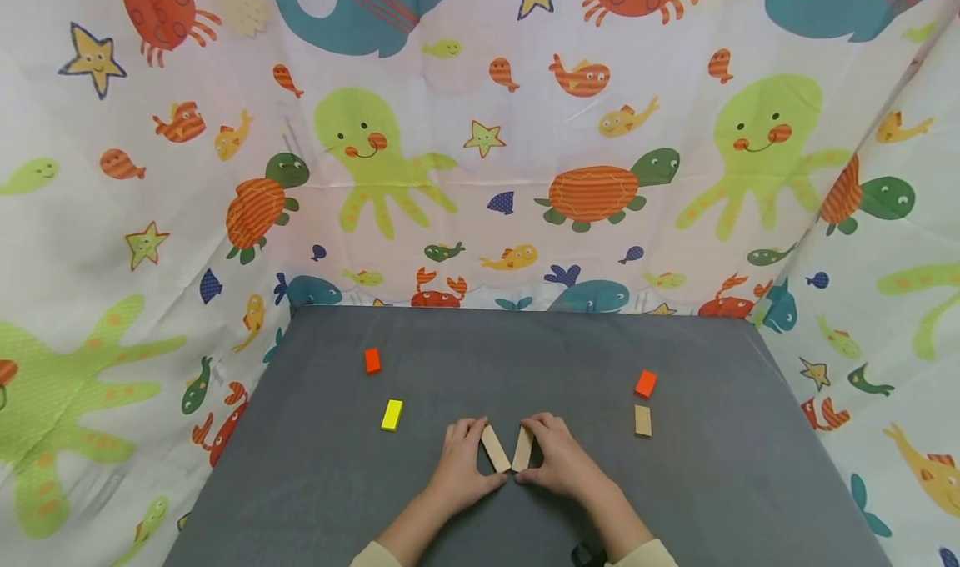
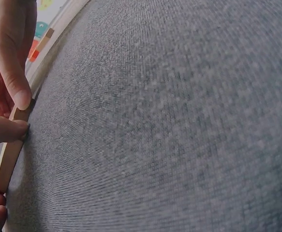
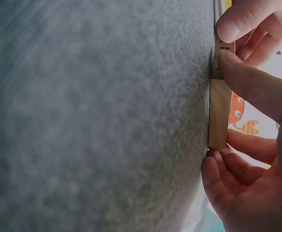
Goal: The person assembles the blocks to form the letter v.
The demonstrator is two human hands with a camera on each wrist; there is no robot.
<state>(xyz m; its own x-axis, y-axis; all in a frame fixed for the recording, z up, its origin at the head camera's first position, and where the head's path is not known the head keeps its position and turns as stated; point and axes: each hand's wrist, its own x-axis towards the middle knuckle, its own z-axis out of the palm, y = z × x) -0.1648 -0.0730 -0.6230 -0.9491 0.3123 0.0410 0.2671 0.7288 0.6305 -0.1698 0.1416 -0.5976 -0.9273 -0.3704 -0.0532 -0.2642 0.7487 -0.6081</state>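
Note:
Two plain wooden blocks lie on the grey table in a V, near ends together and far ends spread apart. My left hand [image 1: 463, 464] grips the left wooden block [image 1: 495, 449] between its thumb at the near end and its fingers at the far end. In the same manner my right hand [image 1: 558, 459] holds the right wooden block [image 1: 522, 449]. The thumbs come close to each other where the blocks meet. In the right wrist view, fingertips [image 3: 215, 169] press the far end of the right block [image 3: 219, 113], and dark printed marks show on the left block [image 3: 223, 48].
On the left of the table [image 1: 315, 484] lie an orange block [image 1: 372, 361] and a yellow block [image 1: 392, 415]. Toward the right are another orange block [image 1: 645, 383] and a third wooden block [image 1: 642, 421]. A sea-animal curtain [image 1: 465, 192] borders the table's back and sides.

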